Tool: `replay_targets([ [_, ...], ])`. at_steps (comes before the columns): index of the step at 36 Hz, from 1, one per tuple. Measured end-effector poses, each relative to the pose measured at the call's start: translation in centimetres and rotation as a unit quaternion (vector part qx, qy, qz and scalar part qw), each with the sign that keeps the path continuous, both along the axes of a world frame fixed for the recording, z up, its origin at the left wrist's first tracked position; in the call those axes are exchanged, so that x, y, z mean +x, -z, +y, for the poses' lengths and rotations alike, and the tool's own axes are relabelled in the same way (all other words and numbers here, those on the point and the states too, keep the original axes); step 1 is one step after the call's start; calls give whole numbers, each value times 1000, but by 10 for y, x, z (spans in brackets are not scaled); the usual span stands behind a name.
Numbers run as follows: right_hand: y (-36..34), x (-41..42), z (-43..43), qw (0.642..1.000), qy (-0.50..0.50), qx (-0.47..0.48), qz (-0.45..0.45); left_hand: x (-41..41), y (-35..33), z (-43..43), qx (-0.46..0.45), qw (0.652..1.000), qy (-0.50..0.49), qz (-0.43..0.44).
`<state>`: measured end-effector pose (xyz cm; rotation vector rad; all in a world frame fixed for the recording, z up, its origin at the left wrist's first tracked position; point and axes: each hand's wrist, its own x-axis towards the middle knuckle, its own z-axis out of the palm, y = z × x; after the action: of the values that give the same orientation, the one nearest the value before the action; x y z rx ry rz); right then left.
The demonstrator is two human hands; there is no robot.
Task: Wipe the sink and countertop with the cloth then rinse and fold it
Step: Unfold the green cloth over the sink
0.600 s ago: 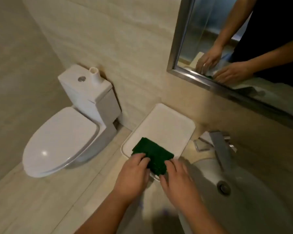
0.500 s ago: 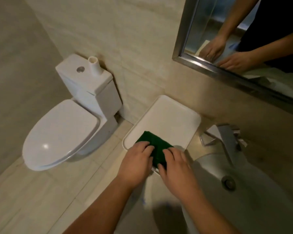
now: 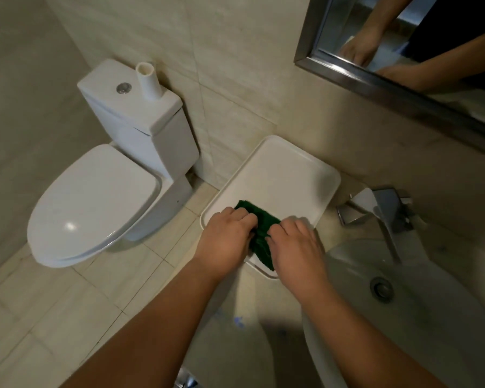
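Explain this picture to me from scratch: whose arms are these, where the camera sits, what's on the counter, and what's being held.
No machine here. The arms belong to a person wearing a camera on the head, so the single view looks forward and down at their own hands. The left hand and right hand both press and pinch a green cloth, which lies bunched at the near end of a white tray. The tray rests on the counter beside the sink, with the tap behind the sink. Left of the counter stands a toilet with its lid down and a white tube on its tank. The mirror above reflects the same arms.
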<state>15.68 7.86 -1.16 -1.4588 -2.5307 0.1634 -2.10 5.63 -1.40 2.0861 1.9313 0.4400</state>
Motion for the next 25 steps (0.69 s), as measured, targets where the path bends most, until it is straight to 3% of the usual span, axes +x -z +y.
replay_targets([
  [5, -22, 5, 12, 998, 1, -53, 25, 10, -33, 2, -9, 1000, -18, -19],
  [8, -50, 9, 16, 992, 20, -97, 85, 16, -59, 4, -15, 998, -36, -55],
  [14, -114, 16, 20, 942, 93, -214, 239, 30, -119, 14, 5, 993, -25, -119],
  [18, -135, 33, 15, 916, 129, -203, 321, 47, -146, 15, 32, 987, -18, -158],
  [20, -140, 43, 11, 877, 122, -202, 418, 60, -157, 12, 44, 982, -16, -183],
  [23, -141, 69, 2, 772, 60, -282, 566, 82, -172, 4, 61, 972, -8, -226],
  [25, -138, 91, -8, 744, 18, -322, 585, 97, -179, -3, 72, 962, 1, -263],
])
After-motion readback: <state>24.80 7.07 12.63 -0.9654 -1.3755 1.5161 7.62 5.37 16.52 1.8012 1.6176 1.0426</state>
